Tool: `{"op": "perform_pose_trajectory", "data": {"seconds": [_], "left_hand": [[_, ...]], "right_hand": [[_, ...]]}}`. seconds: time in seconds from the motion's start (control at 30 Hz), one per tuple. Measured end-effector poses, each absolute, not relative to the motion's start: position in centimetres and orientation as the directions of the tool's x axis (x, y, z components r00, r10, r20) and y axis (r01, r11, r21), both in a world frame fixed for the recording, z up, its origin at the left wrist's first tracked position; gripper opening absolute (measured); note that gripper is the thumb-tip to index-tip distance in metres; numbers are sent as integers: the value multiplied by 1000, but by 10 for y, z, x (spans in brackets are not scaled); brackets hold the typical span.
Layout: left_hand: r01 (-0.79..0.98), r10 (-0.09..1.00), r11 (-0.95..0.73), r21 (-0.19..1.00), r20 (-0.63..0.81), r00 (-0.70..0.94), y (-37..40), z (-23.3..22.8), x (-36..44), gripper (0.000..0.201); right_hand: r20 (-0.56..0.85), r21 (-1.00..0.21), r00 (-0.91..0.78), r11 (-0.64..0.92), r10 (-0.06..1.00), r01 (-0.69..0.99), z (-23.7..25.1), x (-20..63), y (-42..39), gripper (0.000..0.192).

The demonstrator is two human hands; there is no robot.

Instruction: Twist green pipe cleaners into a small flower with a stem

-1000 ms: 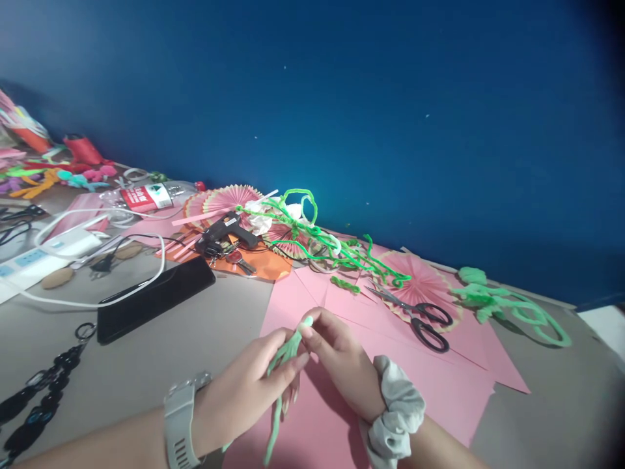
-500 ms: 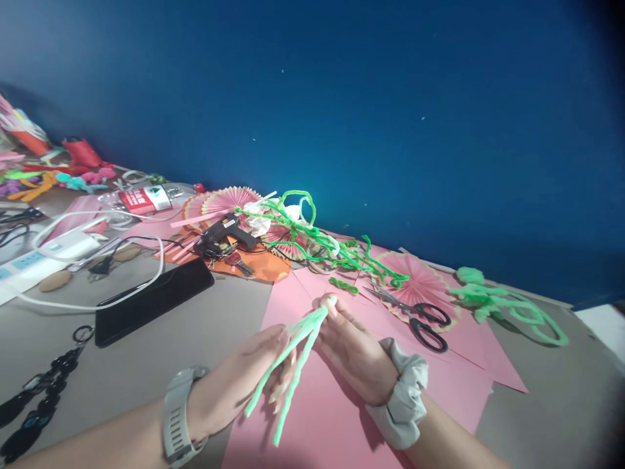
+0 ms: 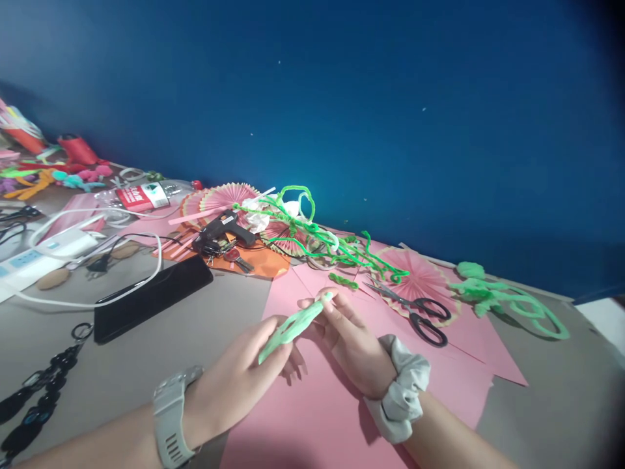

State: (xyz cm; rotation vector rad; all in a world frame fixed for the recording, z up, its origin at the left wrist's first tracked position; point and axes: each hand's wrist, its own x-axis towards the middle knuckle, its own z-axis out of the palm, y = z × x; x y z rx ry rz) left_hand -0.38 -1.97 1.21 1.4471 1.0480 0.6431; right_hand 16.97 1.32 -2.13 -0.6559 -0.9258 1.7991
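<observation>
Wall (image 3: 390, 117) of deep blue colour fills the upper part of the view, and a grey table (image 3: 195, 332) runs below it. Pink paper sheets (image 3: 322, 417) lie on the table under the hands. Behind them there is a tangle of green pipe cleaners (image 3: 312, 231) over pink paper fans (image 3: 415, 277). A black phone (image 3: 151, 296) lies flat at the left, and near it a glue gun (image 3: 222, 228) rests on an orange sheet. Black scissors (image 3: 420, 316) lie on the pink paper, close to the right hand.

The left hand (image 3: 239, 384), with a grey watch (image 3: 168, 417) on the wrist, and the right hand (image 3: 349, 345), with a grey scrunchie (image 3: 403, 391) on the wrist, meet above the pink paper. Between them is a pale green pipe cleaner (image 3: 293, 326), folded into a short bundle. The left fingers pinch its lower end, the right fingertips pinch its upper end.
</observation>
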Motion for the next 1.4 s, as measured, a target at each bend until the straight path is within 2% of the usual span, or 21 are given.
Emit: {"op": "perform_pose_trajectory", "data": {"seconds": [0.2,0.37,0.63,0.77,0.97,1.2,1.4], "left_hand": [[373,896,30,927,-190,401,-19,4,-5,34],[402,880,13,915,-202,431,-19,-2,-6,39],[571,877,-97,815,-201,436,-16,2,-5,33],[643,879,-158,749,-190,437,-15,4,-6,24],[561,847,-153,814,-184,499,-12,9,-7,22],[618,898,-137,774,-166,407,-14,4,-4,25],[521,921,-150,840,-74,383,-17,0,-7,30]], "right_hand": [[-87,-747,-335,-284,938,-601,-24,175,16,4],[-121,-769,-209,-225,970,-598,-29,173,17,9],[-137,-831,-44,-139,990,-539,-18,170,18,17],[-154,-849,4,-131,988,-511,-11,169,20,21],[-171,-858,33,-132,985,-497,-10,169,21,22],[-145,-872,82,-89,986,-481,-13,171,23,21],[-75,-885,89,-25,993,-465,-9,179,26,18]]}}
